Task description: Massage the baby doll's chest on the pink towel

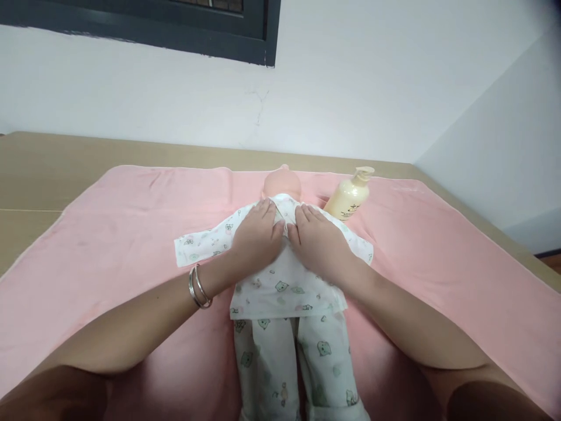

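A baby doll point(283, 182) lies on its back with its head toward the wall, dressed in a white long-sleeved top point(280, 292) and matching trousers point(269, 362) with small green animal prints. Both hands rest on the upper chest of the top. My left hand point(258, 234), with two silver bangles at its wrist, lies flat with fingers pointing to the doll's neck. My right hand point(318, 240) lies flat in the same way on the other side, thumbs close together near the collar. The cloth under my palms is hidden.
Beside the doll's right-hand sleeve a pale yellow pump bottle point(349, 196) leans at a tilt. A pink blanket point(131, 245) covers most of the wooden table point(52, 158). Behind stands a white wall point(350, 82) with a dark window frame point(175, 32).
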`<state>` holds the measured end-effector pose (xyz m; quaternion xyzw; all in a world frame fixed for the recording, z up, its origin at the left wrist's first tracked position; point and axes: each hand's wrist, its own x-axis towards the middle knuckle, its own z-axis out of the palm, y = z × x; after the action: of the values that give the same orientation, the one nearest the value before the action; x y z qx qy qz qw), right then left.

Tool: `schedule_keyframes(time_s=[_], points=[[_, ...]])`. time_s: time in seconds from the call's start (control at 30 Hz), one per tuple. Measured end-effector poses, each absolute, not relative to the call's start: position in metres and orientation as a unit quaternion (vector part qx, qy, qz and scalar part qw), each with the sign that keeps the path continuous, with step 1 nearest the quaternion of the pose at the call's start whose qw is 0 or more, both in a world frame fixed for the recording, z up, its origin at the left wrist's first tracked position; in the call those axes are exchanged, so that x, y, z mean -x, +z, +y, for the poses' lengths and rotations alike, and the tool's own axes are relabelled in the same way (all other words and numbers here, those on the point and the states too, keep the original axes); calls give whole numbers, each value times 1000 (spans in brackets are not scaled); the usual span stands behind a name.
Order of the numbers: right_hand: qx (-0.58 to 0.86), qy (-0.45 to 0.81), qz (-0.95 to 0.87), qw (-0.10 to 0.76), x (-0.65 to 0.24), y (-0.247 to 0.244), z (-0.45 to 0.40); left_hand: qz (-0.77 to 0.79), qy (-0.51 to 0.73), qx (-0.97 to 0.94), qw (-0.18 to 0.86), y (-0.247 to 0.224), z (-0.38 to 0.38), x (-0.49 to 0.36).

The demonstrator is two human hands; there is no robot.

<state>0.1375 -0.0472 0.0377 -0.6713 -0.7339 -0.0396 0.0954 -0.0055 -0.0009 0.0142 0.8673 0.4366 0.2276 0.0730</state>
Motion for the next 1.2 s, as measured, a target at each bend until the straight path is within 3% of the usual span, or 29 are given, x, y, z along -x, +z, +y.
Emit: schedule_keyframes(time_s=[0.3, 0.5, 1.03, 1.2], points=[[667, 48, -719, 191, -148, 37, -26, 391, 249, -886, 27, 9, -23, 3], [661, -45, -736, 141, -133, 33, -49, 400, 249, -879, 69, 6, -4, 4], [637, 55, -756, 138, -157, 41, -25, 414, 259, -870, 75, 7, -30, 0], [652, -24, -750, 102, -144, 37, -39, 396, 248, -879, 95, 13, -6, 5]])
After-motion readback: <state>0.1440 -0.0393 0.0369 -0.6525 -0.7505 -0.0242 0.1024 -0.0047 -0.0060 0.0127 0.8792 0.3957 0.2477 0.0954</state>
